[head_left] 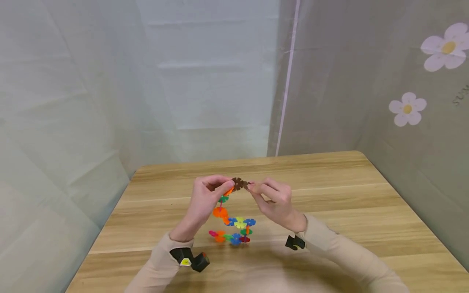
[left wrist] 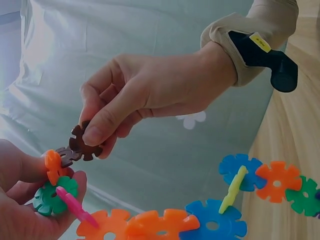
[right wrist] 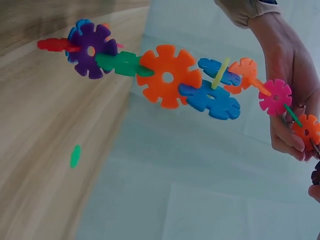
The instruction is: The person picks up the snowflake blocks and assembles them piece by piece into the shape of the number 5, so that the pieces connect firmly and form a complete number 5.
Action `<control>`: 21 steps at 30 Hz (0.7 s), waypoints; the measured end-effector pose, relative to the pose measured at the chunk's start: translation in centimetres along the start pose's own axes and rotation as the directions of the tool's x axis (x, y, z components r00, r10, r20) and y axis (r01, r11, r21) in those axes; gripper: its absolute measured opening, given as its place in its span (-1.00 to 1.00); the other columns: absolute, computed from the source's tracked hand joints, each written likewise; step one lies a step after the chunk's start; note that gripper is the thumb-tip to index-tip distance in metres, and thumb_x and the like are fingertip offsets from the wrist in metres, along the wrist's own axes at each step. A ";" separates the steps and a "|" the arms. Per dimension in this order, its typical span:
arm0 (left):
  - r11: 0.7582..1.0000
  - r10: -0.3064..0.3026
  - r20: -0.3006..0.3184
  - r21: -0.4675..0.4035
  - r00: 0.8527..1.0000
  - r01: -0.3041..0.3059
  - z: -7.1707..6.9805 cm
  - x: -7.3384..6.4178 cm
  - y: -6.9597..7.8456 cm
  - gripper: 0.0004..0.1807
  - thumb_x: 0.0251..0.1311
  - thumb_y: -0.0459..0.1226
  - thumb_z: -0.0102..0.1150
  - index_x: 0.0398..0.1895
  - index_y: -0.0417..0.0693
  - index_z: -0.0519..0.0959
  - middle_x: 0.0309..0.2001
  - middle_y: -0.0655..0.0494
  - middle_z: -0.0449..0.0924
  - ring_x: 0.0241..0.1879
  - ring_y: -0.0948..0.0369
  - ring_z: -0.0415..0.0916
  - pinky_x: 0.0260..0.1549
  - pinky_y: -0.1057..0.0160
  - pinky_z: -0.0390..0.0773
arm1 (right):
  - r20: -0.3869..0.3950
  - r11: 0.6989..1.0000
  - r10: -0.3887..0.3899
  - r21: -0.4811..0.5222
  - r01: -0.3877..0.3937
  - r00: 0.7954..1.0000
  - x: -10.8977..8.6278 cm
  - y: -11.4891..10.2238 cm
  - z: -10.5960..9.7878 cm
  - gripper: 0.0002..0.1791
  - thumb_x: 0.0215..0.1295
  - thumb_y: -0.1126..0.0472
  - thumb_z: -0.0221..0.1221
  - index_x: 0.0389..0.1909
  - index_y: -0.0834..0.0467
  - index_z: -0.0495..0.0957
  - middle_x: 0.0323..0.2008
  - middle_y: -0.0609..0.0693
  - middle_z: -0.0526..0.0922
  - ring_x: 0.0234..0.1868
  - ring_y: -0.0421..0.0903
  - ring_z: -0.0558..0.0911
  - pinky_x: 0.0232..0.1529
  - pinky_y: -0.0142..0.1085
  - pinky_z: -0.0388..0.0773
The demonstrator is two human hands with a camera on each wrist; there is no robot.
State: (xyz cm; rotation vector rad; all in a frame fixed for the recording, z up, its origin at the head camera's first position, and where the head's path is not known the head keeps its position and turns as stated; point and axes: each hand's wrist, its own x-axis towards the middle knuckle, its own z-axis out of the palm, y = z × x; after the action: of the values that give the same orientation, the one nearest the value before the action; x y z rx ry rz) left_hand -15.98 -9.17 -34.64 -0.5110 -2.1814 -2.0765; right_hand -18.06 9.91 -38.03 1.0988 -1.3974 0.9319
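Note:
A long chain of notched plastic snowflake discs hangs between and below the two hands. My left hand (head_left: pixel 206 196) pinches an orange disc (left wrist: pixel 54 167) at the chain's upper end, with a green disc (left wrist: pixel 50 197) against its fingers. A brown disc (left wrist: pixel 67 156) is slotted to that orange one. My right hand (head_left: pixel 276 200) pinches another brown disc (left wrist: pixel 84 143) between thumb and fingers, right at the first brown one. Further down, the chain runs through pink, orange, blue, yellow, green, purple and red discs, such as the big orange disc (right wrist: pixel 167 76) and the purple disc (right wrist: pixel 91 51).
A wood-grain table (head_left: pixel 146 219) lies under the hands. Pale cloth walls (head_left: pixel 205 81) stand behind it and at both sides, with printed flowers on the right. A small green oval (right wrist: pixel 75 156) shows over the table surface. Black wrist cameras (head_left: pixel 199 261) are strapped to both sleeves.

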 end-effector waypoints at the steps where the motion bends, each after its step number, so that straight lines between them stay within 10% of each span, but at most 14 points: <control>1: 1.000 0.002 0.002 0.001 1.000 -0.002 0.0 0.0 0.1 -0.80 0.16 -0.37 0.29 -0.24 -0.40 0.67 -0.42 0.35 0.69 -0.42 0.28 0.60 -0.38 0.41 0.59 | -0.002 1.000 -0.004 -0.005 0.004 1.000 0.1 0.0 0.0 -0.77 0.24 0.38 0.24 -0.63 0.27 0.58 -0.60 0.09 0.59 -0.59 -0.04 0.67 -0.42 -0.36 0.65; 21: 0.998 -0.015 0.039 0.058 0.999 0.013 -0.2 0.4 0.4 -0.80 0.18 -0.34 0.29 -0.24 -0.35 0.68 -0.42 0.28 0.68 -0.51 0.30 0.51 -0.55 0.43 0.47 | 0.058 0.999 -0.024 -0.039 0.026 0.998 0.8 0.0 -0.5 -0.73 0.28 0.35 0.21 -0.64 0.24 0.57 -0.63 0.04 0.56 -0.63 -0.08 0.65 -0.53 -0.40 0.60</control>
State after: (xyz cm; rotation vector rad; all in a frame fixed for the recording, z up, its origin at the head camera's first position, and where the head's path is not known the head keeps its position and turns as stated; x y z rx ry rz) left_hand -16.23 -9.25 -34.17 -0.5366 -2.2659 -2.0200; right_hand -17.94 10.32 -37.14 1.1184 -1.4400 0.8565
